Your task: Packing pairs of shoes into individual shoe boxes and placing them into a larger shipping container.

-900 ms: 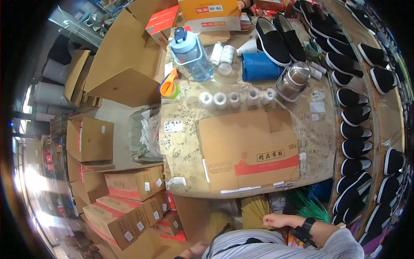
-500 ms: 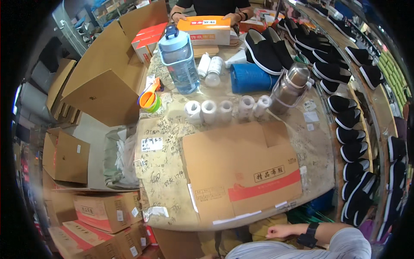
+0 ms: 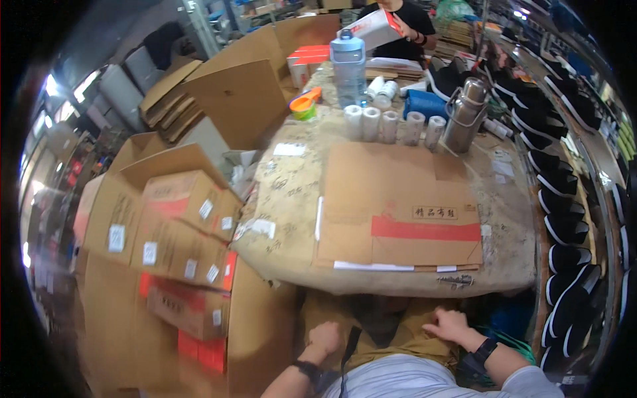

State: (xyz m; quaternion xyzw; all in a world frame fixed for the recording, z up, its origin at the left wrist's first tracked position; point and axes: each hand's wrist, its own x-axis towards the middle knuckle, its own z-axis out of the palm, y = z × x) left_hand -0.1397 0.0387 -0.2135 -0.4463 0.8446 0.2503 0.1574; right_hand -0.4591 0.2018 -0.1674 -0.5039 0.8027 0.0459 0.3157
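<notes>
Below the near edge of the table, my left hand (image 3: 325,337) rests at my lap with its fingers curled in and no object showing in it. Over the tan cloth on my lap lies my right hand (image 3: 450,325), its thumb apart from the loosely bent fingers and nothing held. Both hands are off the table. Nearest to them on the tabletop is a flattened brown cardboard carton (image 3: 398,192) with a red stripe, white paper edges showing beneath it. Behind it stand several white rolls (image 3: 391,126) in a row.
A steel flask (image 3: 466,116), a blue water bottle (image 3: 348,69) and orange and green scoops (image 3: 305,105) stand farther back. Stacked cartons (image 3: 182,232) fill the left; black shoes (image 3: 564,225) line the right rack. Across the table a person in black holds a shoebox (image 3: 371,30).
My view has swung left and down, bringing my left hand and the stacked cartons fully in. The person opposite has raised and tilted the shoebox. My right hand's thumb now stands apart.
</notes>
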